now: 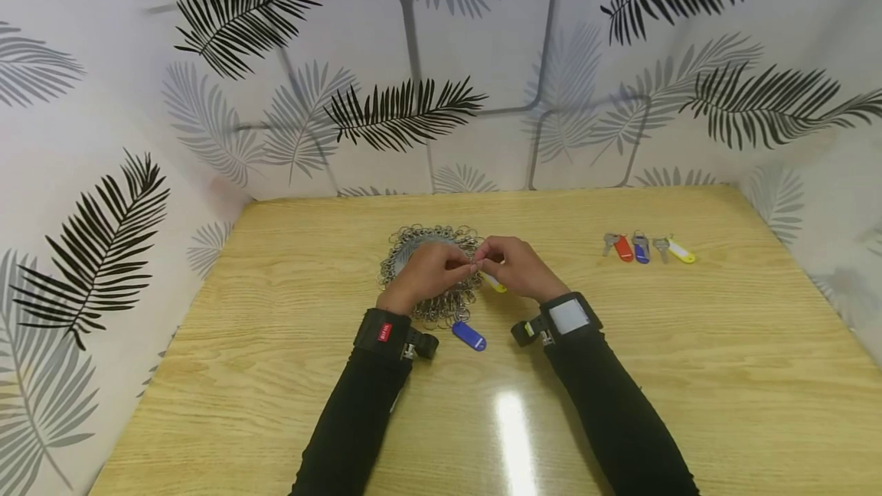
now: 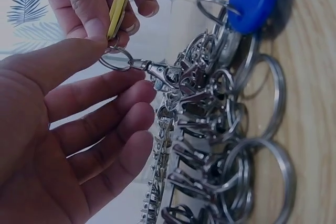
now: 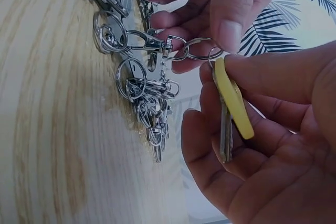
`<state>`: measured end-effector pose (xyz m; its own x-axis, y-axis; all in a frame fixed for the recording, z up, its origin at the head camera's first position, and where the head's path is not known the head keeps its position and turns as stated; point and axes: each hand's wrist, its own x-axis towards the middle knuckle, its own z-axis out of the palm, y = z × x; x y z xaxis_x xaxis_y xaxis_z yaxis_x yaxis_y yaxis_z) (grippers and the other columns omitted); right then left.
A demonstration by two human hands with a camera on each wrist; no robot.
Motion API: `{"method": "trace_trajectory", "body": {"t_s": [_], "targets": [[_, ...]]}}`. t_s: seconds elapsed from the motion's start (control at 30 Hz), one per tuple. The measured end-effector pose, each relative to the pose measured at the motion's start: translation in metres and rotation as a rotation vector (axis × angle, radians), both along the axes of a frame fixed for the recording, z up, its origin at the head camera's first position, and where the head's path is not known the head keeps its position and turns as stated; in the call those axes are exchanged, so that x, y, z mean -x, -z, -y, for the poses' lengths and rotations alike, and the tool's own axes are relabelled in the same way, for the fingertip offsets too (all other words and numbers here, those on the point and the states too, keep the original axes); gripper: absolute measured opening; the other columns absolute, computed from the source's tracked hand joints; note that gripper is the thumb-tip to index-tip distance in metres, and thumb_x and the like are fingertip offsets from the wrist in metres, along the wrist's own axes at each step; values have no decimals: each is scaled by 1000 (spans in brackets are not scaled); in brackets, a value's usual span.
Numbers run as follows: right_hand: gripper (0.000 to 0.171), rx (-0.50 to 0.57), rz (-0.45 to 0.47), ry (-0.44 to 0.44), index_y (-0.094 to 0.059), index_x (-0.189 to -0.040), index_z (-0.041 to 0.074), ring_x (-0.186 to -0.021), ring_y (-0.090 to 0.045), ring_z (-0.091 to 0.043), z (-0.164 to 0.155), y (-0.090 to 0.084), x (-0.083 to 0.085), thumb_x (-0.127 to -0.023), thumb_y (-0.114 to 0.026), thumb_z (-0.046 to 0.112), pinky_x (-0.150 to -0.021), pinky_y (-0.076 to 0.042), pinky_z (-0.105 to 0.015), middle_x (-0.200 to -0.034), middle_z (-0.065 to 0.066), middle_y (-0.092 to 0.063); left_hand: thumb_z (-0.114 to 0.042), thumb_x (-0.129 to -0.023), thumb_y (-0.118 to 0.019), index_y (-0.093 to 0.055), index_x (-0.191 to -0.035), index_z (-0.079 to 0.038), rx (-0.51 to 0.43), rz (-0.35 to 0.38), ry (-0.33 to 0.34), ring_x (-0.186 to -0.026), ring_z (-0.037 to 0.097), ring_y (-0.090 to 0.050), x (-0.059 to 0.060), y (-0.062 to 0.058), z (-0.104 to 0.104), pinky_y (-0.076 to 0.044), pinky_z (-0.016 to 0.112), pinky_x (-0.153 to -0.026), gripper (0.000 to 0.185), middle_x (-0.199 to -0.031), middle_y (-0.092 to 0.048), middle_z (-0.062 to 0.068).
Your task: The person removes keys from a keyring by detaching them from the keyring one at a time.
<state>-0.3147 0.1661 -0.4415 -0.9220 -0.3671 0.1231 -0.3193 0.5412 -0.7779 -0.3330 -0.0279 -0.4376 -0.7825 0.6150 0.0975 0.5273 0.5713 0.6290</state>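
Over a pile of metal key rings with clasps (image 1: 430,270), both hands meet. My left hand (image 1: 463,266) pinches a small split ring (image 3: 197,51) between thumb and finger; a swivel clasp (image 3: 149,43) hangs from that ring toward the pile. My right hand (image 1: 486,257) pinches a yellow key tag (image 3: 233,98) with a silver key (image 3: 226,137) behind it, the tag's top end against the split ring. The left wrist view shows the same ring (image 2: 116,59) just under the yellow tag (image 2: 122,1). A blue key tag (image 1: 469,336) lies at the pile's near edge.
Three tagged keys lie in a row at the right of the wooden table (image 1: 689,373): a red one (image 1: 622,247), a blue one (image 1: 641,249), a yellow one (image 1: 678,251). Leaf-patterned walls (image 1: 103,174) enclose the table on three sides.
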Motion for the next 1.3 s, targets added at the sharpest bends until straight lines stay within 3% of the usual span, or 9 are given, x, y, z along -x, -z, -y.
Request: {"method": "trace_trajectory", "body": {"t_s": [0.23,0.6,0.9,1.13,1.3], "targets": [[5,1,12,-35,-65,-92,10,-80,-56,-21,-1,0,-1,-95,-61,9,-68,-46,-33,-88,-5,-66,-24,-95,-64,-73,-95,-11,-23,21,-7,-73,14,-62,0,1,1,-50,27,-65,15,-86,-67,0],[4,-28,17,14,-65,-94,7,-84,-58,-20,2,-1,0,-95,-61,7,-72,-46,-32,-93,-6,-66,-11,-90,-70,-68,-107,-10,-35,53,-42,-84,15,-65,-1,-1,-2,-53,27,-70,17,-92,-69,5],[5,-30,6,8,-65,-94,7,-91,-64,-21,3,-2,-1,-95,-62,11,-74,-50,-33,-100,-7,-66,-31,-97,-60,-70,-113,-15,-13,12,-18,-85,10,-63,-1,-2,-2,-51,27,-71,24,-98,-68,0],[5,-6,9,-12,-64,-93,8,-84,-61,-21,1,-3,-2,-95,-63,13,-63,-49,-32,-96,-6,-66,-28,-98,-59,-72,-112,-14,16,16,-6,-83,11,-64,-1,-2,-1,-51,28,-73,24,-97,-70,0],[4,-17,9,-10,-64,-94,7,-85,-61,-21,1,-2,-2,-95,-62,10,-66,-48,-31,-96,-7,-66,-24,-96,-62,-72,-110,-13,6,12,-17,-83,11,-64,0,-1,-2,-52,27,-72,21,-96,-70,0]]}}
